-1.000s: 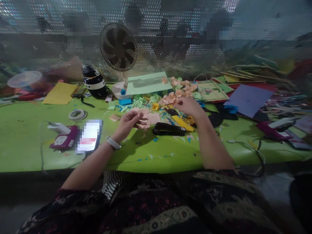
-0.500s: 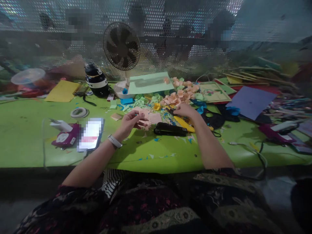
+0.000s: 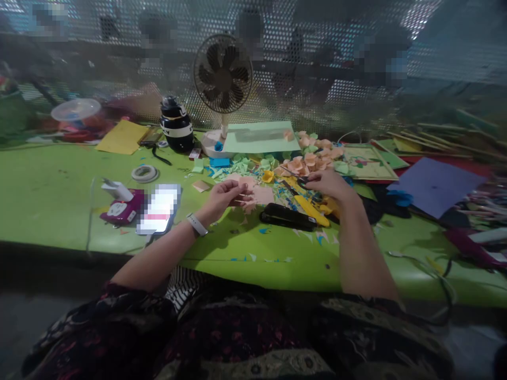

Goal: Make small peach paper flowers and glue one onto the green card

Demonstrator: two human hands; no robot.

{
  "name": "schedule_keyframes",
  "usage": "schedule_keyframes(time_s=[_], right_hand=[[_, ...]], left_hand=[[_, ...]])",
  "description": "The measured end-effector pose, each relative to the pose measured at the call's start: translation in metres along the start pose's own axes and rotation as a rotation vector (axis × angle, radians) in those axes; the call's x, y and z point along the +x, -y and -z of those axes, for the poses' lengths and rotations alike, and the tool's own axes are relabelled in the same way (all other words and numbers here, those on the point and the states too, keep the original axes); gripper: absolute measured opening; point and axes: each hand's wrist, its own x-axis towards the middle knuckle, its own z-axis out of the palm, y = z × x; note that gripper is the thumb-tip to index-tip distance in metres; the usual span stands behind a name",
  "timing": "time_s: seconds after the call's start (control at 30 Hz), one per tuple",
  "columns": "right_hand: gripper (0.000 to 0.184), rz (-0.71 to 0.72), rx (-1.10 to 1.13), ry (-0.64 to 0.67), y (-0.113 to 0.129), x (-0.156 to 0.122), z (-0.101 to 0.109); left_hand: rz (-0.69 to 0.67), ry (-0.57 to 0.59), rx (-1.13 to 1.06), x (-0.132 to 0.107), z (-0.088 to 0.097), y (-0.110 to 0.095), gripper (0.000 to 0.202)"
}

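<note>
My left hand (image 3: 224, 196) is closed in a pinch on a small pink paper piece (image 3: 246, 184) above the green table (image 3: 59, 200). More pink paper squares (image 3: 262, 195) lie just right of it. My right hand (image 3: 330, 184) rests on the table with its fingers curled around the dark handles of scissors (image 3: 298, 182), beside a yellow craft knife (image 3: 311, 210). A black stapler (image 3: 287, 217) lies between my two hands, nearer to me. A heap of folded pink and green paper flowers (image 3: 312, 155) sits behind my right hand.
A small desk fan (image 3: 223, 79) stands at the back with a pale green sheet (image 3: 259, 137) beside it. A phone (image 3: 160, 209), a purple tape dispenser (image 3: 121, 206), a tape roll (image 3: 144, 173) and a black helmet-shaped object (image 3: 176, 125) lie left. Purple card (image 3: 433, 184) and sticks lie right.
My right hand came down from the flower heap onto the scissors on the table. The view has swung left. My left hand has kept its pinch on the pink paper.
</note>
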Motion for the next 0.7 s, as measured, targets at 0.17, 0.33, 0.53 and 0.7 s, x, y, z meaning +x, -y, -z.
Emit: schedule_keyframes(time_s=[0.17,0.33,0.53,0.7], right_hand=[[0.009,-0.032,0.058,0.057,0.001,-0.005,0.009],[0.01,-0.057,0.136,0.047,0.003,-0.007,0.011],[0.023,-0.037,0.568,0.218,0.021,-0.017,0.016],[0.042,0.072,0.867,0.314,0.06,-0.037,0.008]], left_hand=[[-0.019,0.004,-0.019,0.001,0.0,0.002,0.024],[-0.023,0.012,-0.056,0.0,-0.001,0.001,0.025],[-0.049,0.011,-0.088,-0.002,-0.001,-0.002,0.031],[-0.07,-0.031,-0.105,-0.004,-0.005,-0.005,0.03]])
